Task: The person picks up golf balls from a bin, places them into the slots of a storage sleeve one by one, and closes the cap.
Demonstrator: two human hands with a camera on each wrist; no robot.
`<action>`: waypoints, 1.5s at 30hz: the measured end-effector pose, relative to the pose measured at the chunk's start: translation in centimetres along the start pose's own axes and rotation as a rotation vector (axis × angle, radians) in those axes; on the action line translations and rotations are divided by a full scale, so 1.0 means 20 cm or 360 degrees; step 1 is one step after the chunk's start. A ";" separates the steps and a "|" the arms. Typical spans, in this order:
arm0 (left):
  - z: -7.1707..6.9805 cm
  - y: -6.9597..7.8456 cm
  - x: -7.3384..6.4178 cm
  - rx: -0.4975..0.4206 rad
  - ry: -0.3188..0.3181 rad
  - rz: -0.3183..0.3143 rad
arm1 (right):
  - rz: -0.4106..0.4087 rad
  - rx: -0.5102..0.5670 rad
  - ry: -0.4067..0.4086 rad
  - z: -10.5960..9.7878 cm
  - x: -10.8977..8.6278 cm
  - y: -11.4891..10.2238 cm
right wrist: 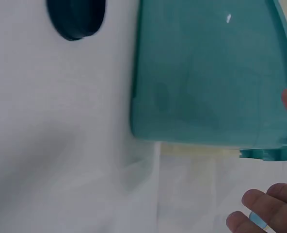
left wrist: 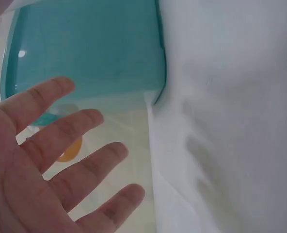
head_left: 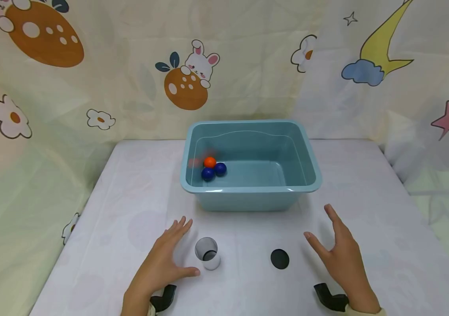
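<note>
My left hand (head_left: 165,259) has its fingers spread and holds nothing, with thumb and fingers to the left of a small see-through cup (head_left: 210,263). The cup stands upright with its mouth up. In the left wrist view, the spread fingers (left wrist: 80,179) show in front of the blue-green basin (left wrist: 95,53). My right hand (head_left: 340,256) is also empty, thumb and fingers apart, to the right of a round black lid (head_left: 279,259) lying on the table. The right wrist view shows this lid (right wrist: 78,17) with a raised rim, near the basin (right wrist: 206,73).
Behind both hands stands the basin (head_left: 248,202), holding an orange ball (head_left: 210,162) and two dark blue balls (head_left: 208,174) in its left part. A blurred reddish streak shows beside them. A white cloth covers the table (head_left: 129,184); a printed curtain (head_left: 248,87) hangs behind.
</note>
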State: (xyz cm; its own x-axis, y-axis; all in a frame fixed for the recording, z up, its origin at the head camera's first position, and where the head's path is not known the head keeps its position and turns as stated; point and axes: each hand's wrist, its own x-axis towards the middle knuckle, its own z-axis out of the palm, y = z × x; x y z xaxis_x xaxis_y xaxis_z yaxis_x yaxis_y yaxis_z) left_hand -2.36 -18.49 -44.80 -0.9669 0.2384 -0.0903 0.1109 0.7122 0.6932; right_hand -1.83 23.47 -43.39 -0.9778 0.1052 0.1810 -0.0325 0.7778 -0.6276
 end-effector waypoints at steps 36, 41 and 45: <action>0.09 -0.04 0.04 -0.0544 -0.0177 0.0284 | -0.0404 0.0448 0.0039 -0.32 0.23 -0.13; 0.10 -0.05 0.04 -0.0601 -0.0168 0.0274 | -0.0426 0.0516 -0.0009 -0.33 0.28 -0.15; 0.10 -0.05 0.04 -0.0629 -0.0172 0.0282 | -0.0480 0.0530 -0.0037 -0.35 0.32 -0.18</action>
State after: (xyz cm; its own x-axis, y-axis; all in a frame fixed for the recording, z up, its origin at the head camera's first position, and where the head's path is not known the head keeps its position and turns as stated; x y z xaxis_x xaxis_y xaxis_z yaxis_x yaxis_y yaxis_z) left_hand -2.73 -17.62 -46.96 -0.9090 0.4167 -0.0050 0.1563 0.3522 0.9228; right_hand -6.46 25.57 -34.71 -0.9188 -0.1126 0.3784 -0.3777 0.5295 -0.7596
